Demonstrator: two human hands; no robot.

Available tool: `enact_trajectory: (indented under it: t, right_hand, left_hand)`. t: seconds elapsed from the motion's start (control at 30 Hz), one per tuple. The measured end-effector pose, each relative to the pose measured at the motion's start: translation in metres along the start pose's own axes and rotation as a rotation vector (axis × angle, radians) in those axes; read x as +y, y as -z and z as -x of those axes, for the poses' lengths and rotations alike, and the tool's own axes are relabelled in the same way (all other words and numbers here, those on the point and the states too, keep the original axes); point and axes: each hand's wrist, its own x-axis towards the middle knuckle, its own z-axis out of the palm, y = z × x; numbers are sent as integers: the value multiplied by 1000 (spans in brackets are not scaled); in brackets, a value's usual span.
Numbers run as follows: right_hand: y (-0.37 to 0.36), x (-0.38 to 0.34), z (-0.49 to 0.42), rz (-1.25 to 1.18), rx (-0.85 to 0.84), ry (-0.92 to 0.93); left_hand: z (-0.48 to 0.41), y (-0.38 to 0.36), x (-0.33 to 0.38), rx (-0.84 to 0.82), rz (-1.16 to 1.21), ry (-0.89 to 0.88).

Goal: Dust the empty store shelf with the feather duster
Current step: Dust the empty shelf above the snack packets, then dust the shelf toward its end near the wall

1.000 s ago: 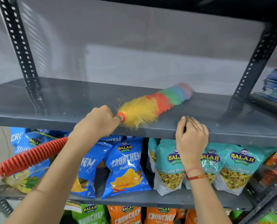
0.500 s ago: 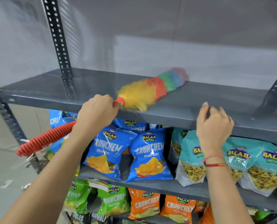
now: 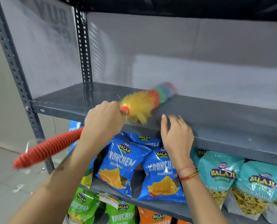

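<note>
Lower centre: blue Crunchem bags (image 3: pixel 118 167) stacked on lower shelf. Mid-frame: right hand (image 3: pixel 176 136) laid on front edge of grey shelf (image 3: pixel 223 117), fingers loosely spread, nothing pinched. Left hand (image 3: pixel 103 122) wrapped tight around feather duster (image 3: pixel 144 102) by its red ribbed handle; head blurred, laid across shelf toward centre back.

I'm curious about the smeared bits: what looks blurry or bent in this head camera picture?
Head view: the multicoloured feather duster is smeared, its far tip most; its ribbed red handle is soft too. The blue crisp packets read sharply. The perforated grey metal upright leans, typical of a wide-angle lens.
</note>
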Motion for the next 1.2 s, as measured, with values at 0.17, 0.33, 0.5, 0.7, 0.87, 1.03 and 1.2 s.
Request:
enact_trajectory:
  t: [0.17,0.33,0.5,0.7,0.87,1.03,1.2]
  right_hand:
    - [-4,-14,-1,-47,-22,-10]
    - [-11,-25,-2,-67,-42,-18]
    - [-19,-38,-3,-51,-95,-2]
    - [-27,-61,-1,-71,-207,33]
    - [-41,-92,0,-218,-210,107]
    - [-51,-114,0,-323,-183,99]
    - [-58,-125,1,-347,-247,114]
  left_hand:
    - [4,0,-1,-189,128,48]
    - [-8,-14,-9,-366,289,127]
    - [-23,-11,-39,-441,348,261]
    - [-10,5,-101,69,-131,394]
    - [-3,11,-122,-153,107,319]
    - [-1,15,-128,-333,248,302]
    - [-1,33,-155,-136,28,519]
